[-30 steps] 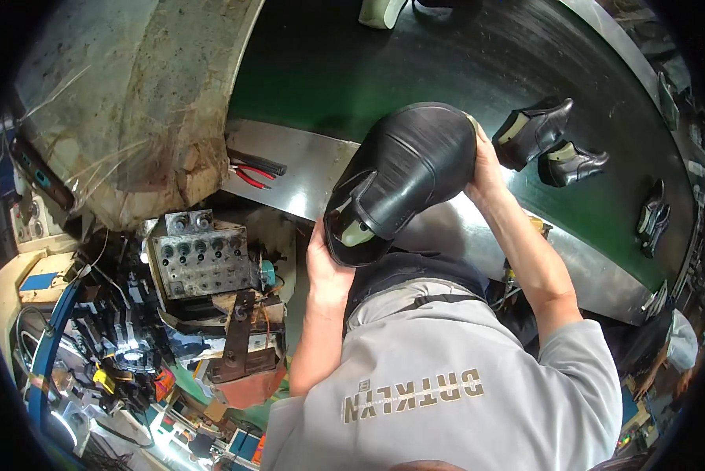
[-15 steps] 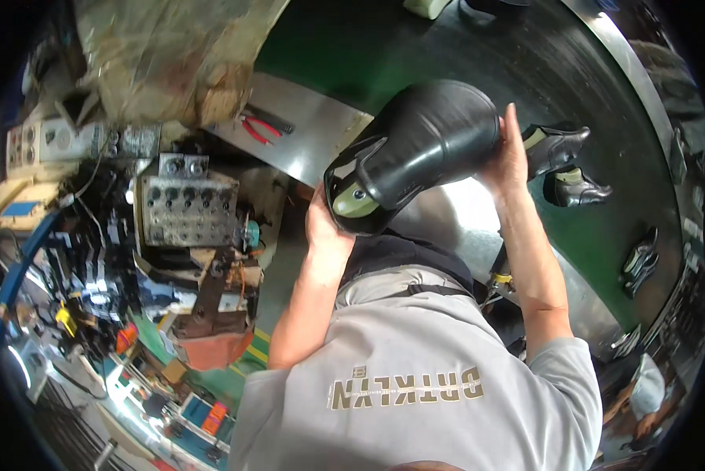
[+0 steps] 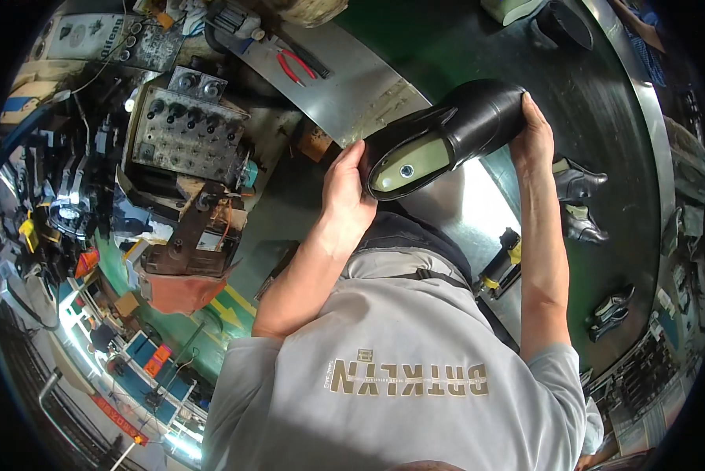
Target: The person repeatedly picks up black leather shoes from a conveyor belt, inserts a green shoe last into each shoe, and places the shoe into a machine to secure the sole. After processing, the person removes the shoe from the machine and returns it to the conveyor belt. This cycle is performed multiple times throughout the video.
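A black leather shoe upper (image 3: pixel 484 116) on a pale green last (image 3: pixel 417 159) is held up in front of me, its opening facing me. My left hand (image 3: pixel 347 187) is closed around the heel end, at the left. At the toe end, my right hand (image 3: pixel 534 135) grips the shoe with its thumb and fingers. A round metal-rimmed hole shows in the top of the last. The underside of the shoe is hidden.
Red-handled pliers (image 3: pixel 294 67) lie on a metal ledge (image 3: pixel 351 72) beyond my left hand. A machine control box (image 3: pixel 186 132) stands at left. Several black shoes (image 3: pixel 580 185) rest on the dark curved surface (image 3: pixel 615 141) at right. A yellow-and-black part (image 3: pixel 501 265) sits near my right forearm.
The shoe has been turned, so its opening and the green last now face me more fully. Both hands have shifted right, and the whole view has swung.
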